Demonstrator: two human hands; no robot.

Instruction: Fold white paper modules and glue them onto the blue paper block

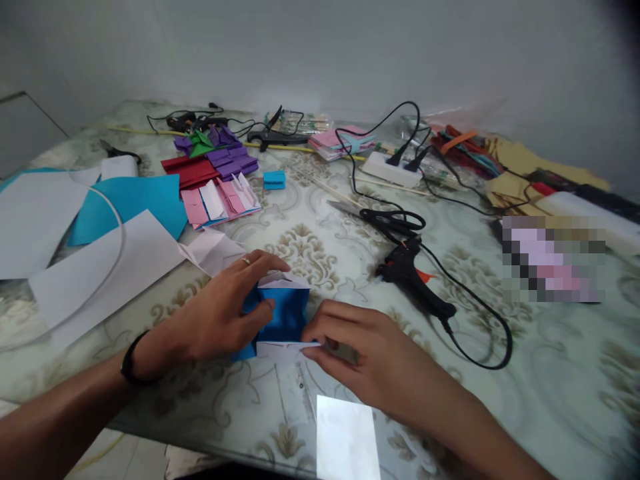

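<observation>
A blue folded paper piece (284, 313) with white inner edges lies on the table in front of me. My left hand (235, 303), wearing a ring and a dark wristband, presses on its left part with the thumb on the blue face and the fingers at the far white edge. The fingertips of my right hand (350, 340) pinch its near right corner, where a white flap stands up. Just behind my left hand is a creased white paper (215, 250). A white paper rectangle (347, 437) rests at the near table edge.
Right of my hands lie a black glue gun (415, 277) with its looping cord and black-handled scissors (380, 217). Farther back stands a white power strip (393, 168). White sheets (110, 273), blue sheets (133, 203) and folded coloured papers (220, 200) spread across the left side.
</observation>
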